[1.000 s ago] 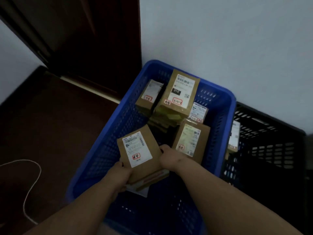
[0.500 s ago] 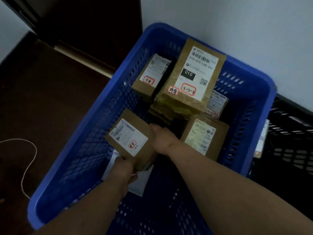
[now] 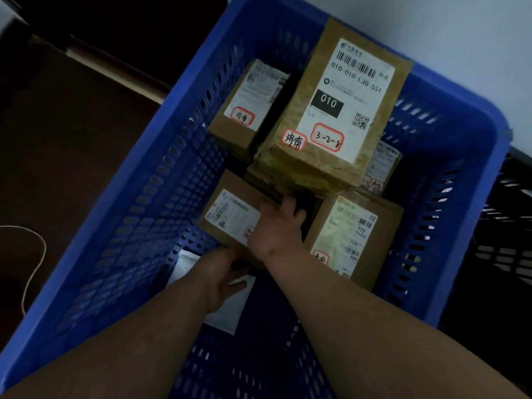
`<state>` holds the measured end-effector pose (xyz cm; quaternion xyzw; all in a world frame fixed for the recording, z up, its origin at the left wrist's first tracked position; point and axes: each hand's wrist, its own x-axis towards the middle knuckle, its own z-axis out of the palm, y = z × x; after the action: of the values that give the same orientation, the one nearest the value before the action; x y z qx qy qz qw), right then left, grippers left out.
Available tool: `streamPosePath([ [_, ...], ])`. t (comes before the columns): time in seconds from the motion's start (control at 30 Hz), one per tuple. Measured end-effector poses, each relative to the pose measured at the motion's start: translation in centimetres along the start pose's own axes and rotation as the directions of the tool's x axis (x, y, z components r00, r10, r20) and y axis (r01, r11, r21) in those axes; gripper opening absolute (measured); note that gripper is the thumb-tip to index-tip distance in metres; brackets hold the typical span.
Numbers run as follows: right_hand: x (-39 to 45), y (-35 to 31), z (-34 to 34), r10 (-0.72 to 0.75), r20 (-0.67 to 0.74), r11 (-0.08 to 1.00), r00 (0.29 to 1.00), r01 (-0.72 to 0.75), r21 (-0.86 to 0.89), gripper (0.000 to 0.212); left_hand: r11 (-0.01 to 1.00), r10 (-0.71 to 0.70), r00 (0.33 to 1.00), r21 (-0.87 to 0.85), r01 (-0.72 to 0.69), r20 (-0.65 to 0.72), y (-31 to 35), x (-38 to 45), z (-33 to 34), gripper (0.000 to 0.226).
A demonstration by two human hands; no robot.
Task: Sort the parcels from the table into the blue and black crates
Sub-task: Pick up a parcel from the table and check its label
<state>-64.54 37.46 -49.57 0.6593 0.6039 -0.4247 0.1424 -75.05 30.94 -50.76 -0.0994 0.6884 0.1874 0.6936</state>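
Both my hands reach into the blue crate (image 3: 135, 226). Between them is a brown parcel (image 3: 230, 211) with a white label, low over the crate floor. My right hand (image 3: 277, 228) grips its right side, fingers curled over the far edge. My left hand (image 3: 223, 273) holds the near edge, thumb above and fingers below. The parcel's underside is hidden. A black crate (image 3: 506, 226) stands to the right of the blue one.
In the blue crate lie a large taped parcel marked 010 (image 3: 345, 110), a small parcel (image 3: 250, 105) to its left, a labelled parcel (image 3: 354, 234) by my right arm, and a white envelope (image 3: 227, 309) on the floor. A cord (image 3: 37, 254) lies left.
Both hands have carried the brown parcel deeper into the blue crate, down towards its floor beside the other parcels. The view has moved closer over the crate.
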Motion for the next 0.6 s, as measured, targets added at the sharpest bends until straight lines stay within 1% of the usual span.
streamPosePath([
  [0.03, 0.0, -0.2, 0.0, 0.029, 0.019, 1.0, 0.999, -0.029, 0.011, 0.063, 1.0, 0.011, 1.0, 0.003, -0.011, -0.01, 0.1, 0.1, -0.2, 0.031],
  [0.1, 0.3, -0.4, 0.3, 0.08, 0.11, 0.997, 0.991, -0.082, 0.012, 0.068, 0.999, 0.032, 0.999, 0.015, -0.032, -0.019, 0.3, 0.3, -0.4, 0.034],
  [0.17, 0.6, -0.4, 0.7, 0.089, 0.208, 0.994, 0.974, -0.099, 0.038, 0.071, 0.997, 0.059, 0.998, 0.059, -0.057, -0.028, 0.4, 0.2, -0.4, 0.033],
  [0.23, 0.7, -0.5, 1.0, 0.072, 0.257, 0.99, 0.964, -0.101, 0.101, 0.071, 0.992, 0.084, 0.995, 0.094, -0.079, -0.045, 0.6, 0.3, -0.3, 0.031],
  [0.3, 0.7, -0.7, 1.1, 0.046, 0.287, 0.986, 0.957, -0.09, 0.139, 0.072, 0.993, 0.084, 0.995, 0.093, -0.078, -0.055, 0.6, 0.5, -0.3, 0.032],
  [0.4, 0.7, -1.0, 0.9, 0.017, 0.319, 0.986, 0.948, -0.068, 0.151, 0.075, 0.992, 0.091, 0.995, 0.097, -0.087, -0.042, 0.6, 1.0, -0.7, 0.033],
  [0.47, 0.8, -0.9, 0.9, 0.016, 0.333, 0.99, 0.943, -0.063, 0.129, 0.074, 0.98, 0.075, 0.997, 0.186, -0.069, -0.027, 0.7, 1.3, -1.1, 0.034],
  [0.53, 0.7, -0.8, 0.9, 0.027, 0.334, 0.997, 0.942, -0.05, 0.061, 0.072, 0.957, 0.065, 0.997, 0.286, -0.051, -0.039, 0.8, 1.3, -1.4, 0.035],
  [0.57, 0.6, -0.8, 1.0, 0.031, 0.33, 0.999, 0.944, -0.04, 0.022, 0.071, 0.943, 0.083, 0.995, 0.326, -0.059, -0.06, 0.9, 1.1, -1.4, 0.033],
  [0.6, 0.6, -0.8, 1.0, 0.029, 0.327, 1.0, 0.945, -0.027, -0.01, 0.069, 0.921, 0.131, 0.988, 0.378, -0.092, -0.078, 0.9, 1.0, -1.5, 0.033],
])
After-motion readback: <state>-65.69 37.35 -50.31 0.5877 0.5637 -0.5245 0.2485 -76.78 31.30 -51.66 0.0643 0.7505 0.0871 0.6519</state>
